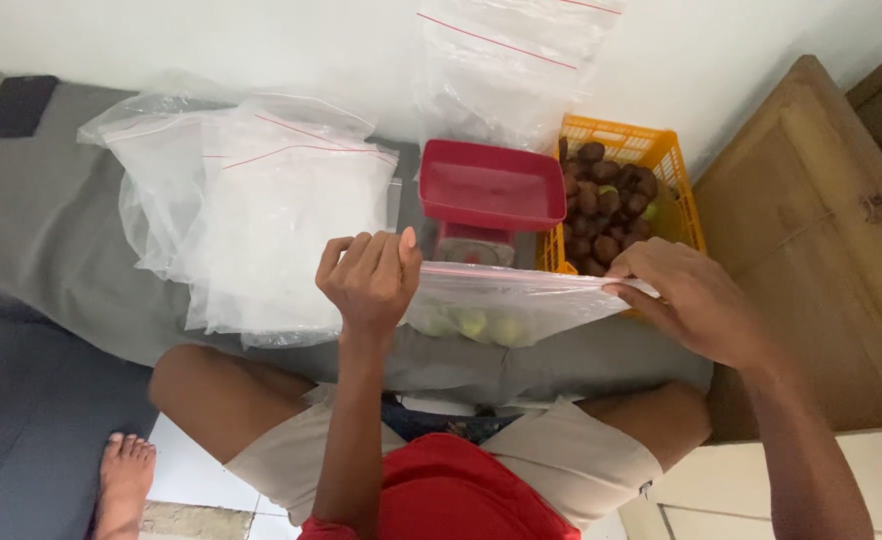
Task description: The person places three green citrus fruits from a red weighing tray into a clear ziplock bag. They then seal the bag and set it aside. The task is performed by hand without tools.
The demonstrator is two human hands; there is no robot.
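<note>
Both grips pinch zip bag [506, 305]: left hand [369, 275], right hand [686, 295] at its ends; three pale fruits [471, 322] inside.

Colours noted near the hands

Clear zip bag [521, 305], red seal line, pale green fruit [473, 322] inside; beyond it red scale tray [491, 185]; orange basket [651, 150], dark brown fruit [601, 205].

Two bare hands, the left hand [369, 277] and the right hand [691, 300], share one clear plastic zip bag [521, 305] with at least three pale green round fruits [471, 322] visible inside. One red plastic tray [491, 185] sits on one small scale [473, 245], beside one orange plastic basket [661, 160] heaped with dark brown fruits [601, 205] too many to count. One pile of empty clear zip bags [261, 210] lies to the left, one more clear bag [506, 65] against the wall, and one black phone [16, 105] far left.
</note>
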